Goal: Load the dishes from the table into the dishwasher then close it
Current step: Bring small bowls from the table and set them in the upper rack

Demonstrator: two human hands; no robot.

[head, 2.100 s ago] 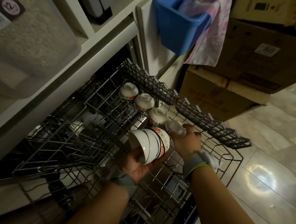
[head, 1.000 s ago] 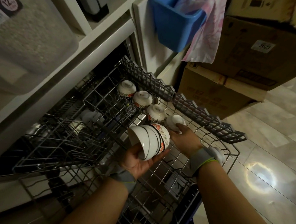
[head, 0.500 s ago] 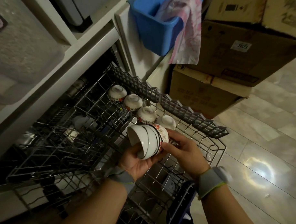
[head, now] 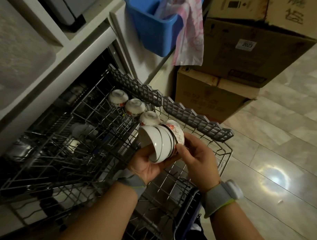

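The left hand cups a stack of nested bowls from below, tilted on its side with the open mouths toward the dishwasher; its fingers curl round the underside of the stack, mostly hidden behind the porcelain, so only the palm and the base of the thumb show. The right hand meets the stack at its far end, the thumb and forefinger pinching the flowered outermost bowl at the rim, the remaining fingers loosely bent behind it (how firmly they press cannot be told). Just beyond the fingertips, four small bowls sit upside down in a row along the upper rack, beside its grey plastic edge rail; the nearest of them is partly covered by the stack. Under the hands the rack wires run on to a lower rack, whose contents are dark and hard to make out, as are the pale shapes deep inside the machine to the left of the left hand. Both forearms are cut off by the bottom edge; each wrist wears a grey band. Half a second ago the right hand was reaching with open fingers toward the stack; two seconds ago it was setting the fourth small bowl into the row.
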